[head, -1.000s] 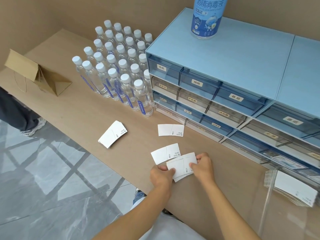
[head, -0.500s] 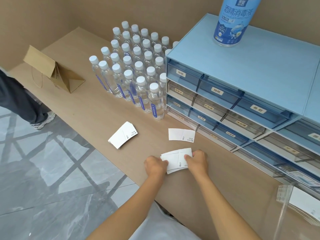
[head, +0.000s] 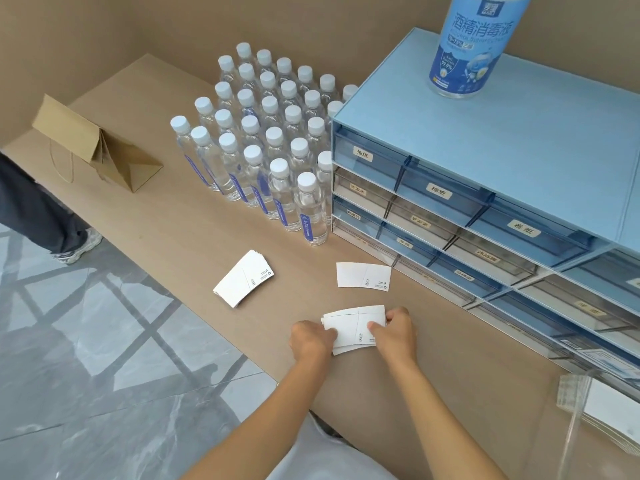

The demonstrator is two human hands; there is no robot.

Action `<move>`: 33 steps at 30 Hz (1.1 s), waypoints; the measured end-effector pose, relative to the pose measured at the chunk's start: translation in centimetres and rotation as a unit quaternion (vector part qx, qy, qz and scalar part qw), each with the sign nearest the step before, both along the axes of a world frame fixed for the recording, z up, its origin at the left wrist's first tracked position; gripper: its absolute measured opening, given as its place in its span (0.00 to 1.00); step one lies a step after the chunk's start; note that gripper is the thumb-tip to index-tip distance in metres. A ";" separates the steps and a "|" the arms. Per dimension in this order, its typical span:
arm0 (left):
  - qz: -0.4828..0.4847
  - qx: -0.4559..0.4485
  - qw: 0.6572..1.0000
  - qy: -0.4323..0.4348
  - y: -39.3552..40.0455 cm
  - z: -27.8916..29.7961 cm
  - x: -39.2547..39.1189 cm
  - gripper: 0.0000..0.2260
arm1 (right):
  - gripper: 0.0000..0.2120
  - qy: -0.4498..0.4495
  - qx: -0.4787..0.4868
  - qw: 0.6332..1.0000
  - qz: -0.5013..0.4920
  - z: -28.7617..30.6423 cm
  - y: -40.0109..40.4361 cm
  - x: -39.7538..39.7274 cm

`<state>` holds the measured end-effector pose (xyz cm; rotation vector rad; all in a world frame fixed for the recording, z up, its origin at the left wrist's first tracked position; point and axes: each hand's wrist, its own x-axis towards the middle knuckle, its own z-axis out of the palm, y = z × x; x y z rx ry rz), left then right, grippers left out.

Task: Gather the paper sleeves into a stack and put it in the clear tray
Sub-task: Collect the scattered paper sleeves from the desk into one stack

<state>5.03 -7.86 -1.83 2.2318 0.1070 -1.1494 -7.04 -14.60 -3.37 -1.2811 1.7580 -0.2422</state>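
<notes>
Since a second ago the loose sleeve that sat just left of the hands has gone into the pile they're squaring up, so only two other batches are left out on the table.

Biggest thing is the blue drawer cabinet filling the 2 o'clock side, with a blue-and-white sanitizer bottle standing on top. At 12 o'clock there's a block of capped water bottles, and a folded brown paper bag lies at 10 o'clock. The clear tray is down at 4 o'clock, already holding some white sleeves.

Centre, a bit low: the stack of paper sleeves lies on the table, pinched at its ends by the left hand and right hand. A thicker sleeve batch sits at 9 o'clock from it, a flat sleeve pair at 12.
</notes>
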 end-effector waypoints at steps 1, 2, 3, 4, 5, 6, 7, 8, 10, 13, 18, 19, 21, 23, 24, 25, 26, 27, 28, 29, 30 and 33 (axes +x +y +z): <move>0.000 -0.011 1.000 -0.004 0.1 0.0 0.1 0.05 | 0.10 -0.024 0.006 0.999 -0.021 0.0 0.1 -0.1; -0.001 -0.022 1.000 -0.009 0.1 -0.1 0.2 0.04 | 0.08 -0.050 0.013 0.998 -0.041 -0.2 0.2 -0.2; -0.006 -0.033 0.999 -0.015 -0.1 -0.1 0.3 0.04 | 0.06 -0.068 0.020 0.996 -0.056 -0.2 0.3 -0.2; -0.012 -0.044 0.999 -0.020 -0.4 0.0 0.4 0.04 | 0.04 -0.080 0.018 0.994 -0.066 -0.2 0.2 -0.2; -0.022 -0.057 0.998 -0.024 -0.9 0.1 0.5 0.04 | 0.05 -0.085 0.011 0.994 -0.074 -0.1 -0.1 -0.1; -0.032 -0.069 0.997 -0.029 -1.4 0.3 0.7 0.04 | 0.08 -0.092 0.001 0.993 -0.080 0.0 -0.6 0.1; -0.039 -0.081 0.995 -0.035 -1.9 0.5 0.8 0.05 | 0.09 -0.094 -0.007 0.992 -0.081 0.3 -1.2 0.3; -0.046 -0.091 0.994 -0.040 -2.7 0.6 1.0 0.06 | 0.11 -0.096 -0.016 0.992 -0.082 0.5 -1.9 0.5; -0.056 -0.105 0.992 -0.043 -4.4 0.8 1.6 0.07 | 0.09 -0.084 -0.030 0.993 -0.075 0.9 -3.6 1.1; -0.072 -0.105 0.991 -0.043 -7.1 0.8 2.5 0.06 | 0.06 -0.059 -0.034 0.995 -0.069 0.7 -6.0 1.8; -0.087 -0.068 0.994 -0.026 -10.4 0.8 3.9 0.10 | 0.11 -0.029 -0.010 0.996 -0.086 -0.4 -8.1 2.4; -0.085 -0.059 0.994 -0.024 -10.8 0.7 4.1 0.11 | 0.10 -0.025 -0.008 0.996 -0.089 -0.4 -8.3 2.6; -0.073 -0.045 0.996 -0.020 -11.3 0.6 4.3 0.12 | 0.10 -0.030 -0.001 0.995 -0.100 -0.4 -8.5 3.1; -0.062 -0.036 0.997 -0.016 -11.5 0.4 4.3 0.13 | 0.11 -0.042 0.007 0.993 -0.114 -0.4 -8.6 3.5; -0.060 -0.033 0.998 -0.015 -11.4 0.2 4.3 0.13 | 0.12 -0.044 0.007 0.992 -0.117 -0.6 -8.6 3.7; -0.060 -0.028 0.998 -0.014 -11.3 0.0 4.2 0.13 | 0.11 -0.041 0.008 0.992 -0.118 -0.7 -8.6 3.7; -0.063 -0.024 0.998 -0.015 -11.2 -0.2 4.2 0.13 | 0.11 -0.036 0.008 0.992 -0.118 -0.9 -8.6 3.7; -0.067 -0.021 0.997 -0.017 -11.1 -0.5 4.2 0.13 | 0.11 -0.031 0.010 0.992 -0.120 -1.0 -8.6 3.7; -0.072 -0.021 0.997 -0.018 -11.0 -0.6 4.2 0.13 | 0.11 -0.030 0.009 0.992 -0.121 -1.2 -8.5 3.5; -0.080 -0.024 0.996 -0.017 -11.0 -0.7 4.3 0.12 | 0.12 -0.033 0.007 0.992 -0.122 -1.4 -8.5 3.4; -0.089 -0.029 0.995 -0.017 -10.9 -0.8 4.3 0.12 | 0.14 -0.037 0.004 0.992 -0.124 -1.5 -8.4 3.3; -0.111 -0.057 0.992 -0.024 -10.4 -1.0 4.3 0.18 | 0.16 -0.060 -0.010 0.988 -0.144 -1.5 -7.7 2.9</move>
